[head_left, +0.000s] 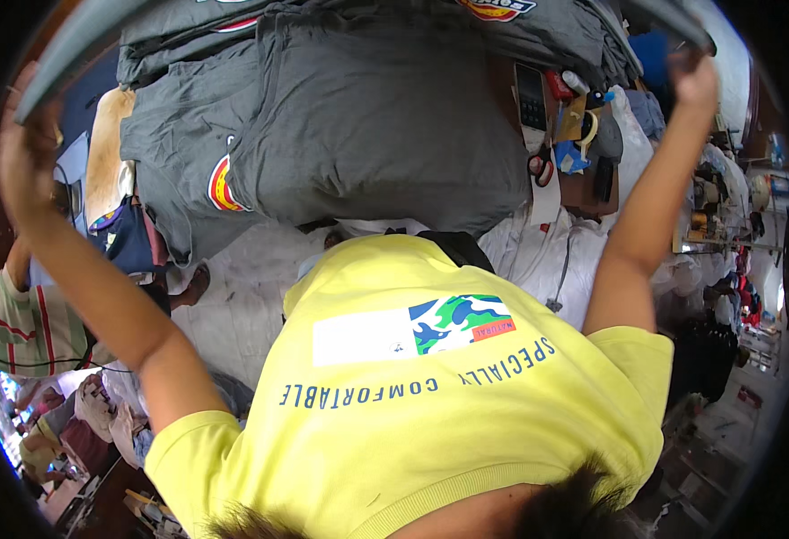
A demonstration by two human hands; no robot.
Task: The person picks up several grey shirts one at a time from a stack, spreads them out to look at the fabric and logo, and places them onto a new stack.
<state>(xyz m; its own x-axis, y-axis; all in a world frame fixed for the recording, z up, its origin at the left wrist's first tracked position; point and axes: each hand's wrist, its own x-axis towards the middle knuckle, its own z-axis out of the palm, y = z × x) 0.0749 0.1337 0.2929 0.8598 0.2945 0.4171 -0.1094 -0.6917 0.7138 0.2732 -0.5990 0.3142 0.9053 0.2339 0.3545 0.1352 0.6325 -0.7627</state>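
Observation:
Both my arms are raised and spread wide. My left hand [28, 166] is closed on one side of a dark grey garment [75, 56], likely a T-shirt, held up at the top of the view. Out at the far right, my right hand [695, 83], slightly blurred, grips the other side of that garment. Most of the raised cloth lies outside the picture. Below it, a dark grey T-shirt [385, 126] with a red and yellow print lies spread on the table, with more grey shirts [583, 40] behind it.
Right of the shirts lie a dark phone [531, 97], scissors [541, 168] and a roll of tape [589, 130]. A tan board [110, 144] lies at the left. Another person in a striped shirt [39, 323] sits at the left. White sheeting [233, 278] spreads below the table.

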